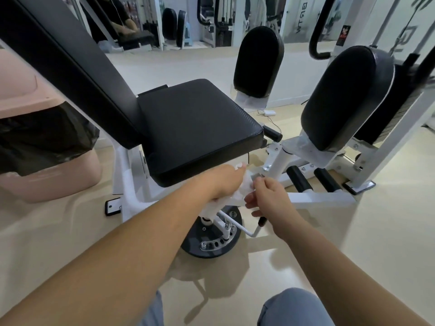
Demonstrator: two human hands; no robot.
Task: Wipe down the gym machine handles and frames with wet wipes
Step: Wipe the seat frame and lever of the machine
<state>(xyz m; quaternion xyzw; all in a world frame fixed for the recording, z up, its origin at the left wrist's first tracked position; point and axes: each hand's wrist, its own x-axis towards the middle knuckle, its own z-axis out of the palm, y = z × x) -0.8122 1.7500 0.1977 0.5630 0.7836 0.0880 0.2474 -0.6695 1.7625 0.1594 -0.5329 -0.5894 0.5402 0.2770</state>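
A white wet wipe (242, 188) is bunched between both hands just below the front edge of the black seat (195, 128). My left hand (222, 182) grips the wipe from the left, thumb on top. My right hand (268, 196) pinches the wipe's right side with its fingertips. Both hands hover over the white frame bar (322, 198) of the gym machine. Below them a thin white lever with a black tip (261, 222) and a black round adjustment disc (211, 238) show. Part of the wipe is hidden by my left palm.
Two black leg pads (259, 62) (339, 100) stand at the right on white arms, with black foot rollers (301, 182) low beside them. A pink bin with a black bag (42, 137) sits at the left. A white charger and cable (267, 112) lie on the beige floor.
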